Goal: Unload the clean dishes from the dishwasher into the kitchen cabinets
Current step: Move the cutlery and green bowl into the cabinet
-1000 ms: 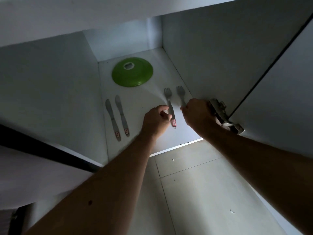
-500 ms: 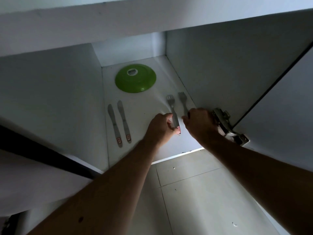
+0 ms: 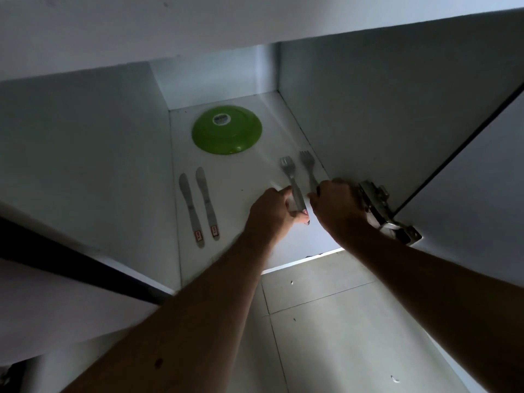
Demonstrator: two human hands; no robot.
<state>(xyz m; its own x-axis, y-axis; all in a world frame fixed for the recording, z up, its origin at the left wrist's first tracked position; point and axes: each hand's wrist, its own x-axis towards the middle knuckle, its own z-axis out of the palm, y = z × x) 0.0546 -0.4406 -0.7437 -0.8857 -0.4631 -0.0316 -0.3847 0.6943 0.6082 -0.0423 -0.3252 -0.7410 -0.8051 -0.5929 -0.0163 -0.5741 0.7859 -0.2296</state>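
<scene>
From the head view, both arms reach up into an open cabinet whose shelf (image 3: 255, 177) carries the things already put away. Take the green plate (image 3: 226, 129) as the landmark: it lies face down at the back of the shelf. Nearer than the plate and to its left, two knives (image 3: 198, 207) lie side by side, apart from it. Nearer than the plate and to its right, two forks lie parallel with tines toward the back.

The left hand (image 3: 272, 214) has its grip pinching the handle of the left fork (image 3: 292, 181). The right hand (image 3: 337, 205) has curled fingers over the handle of the right fork (image 3: 309, 168), which it mostly hides; it seems to pinch it. A door hinge (image 3: 380, 205) sits just right of that hand.

The step in hand looks like setting the forks down straight. Next, both grips would need to let go, the arms draw back clear of the hinge, and the person return to the dishwasher, which is out of view.
</scene>
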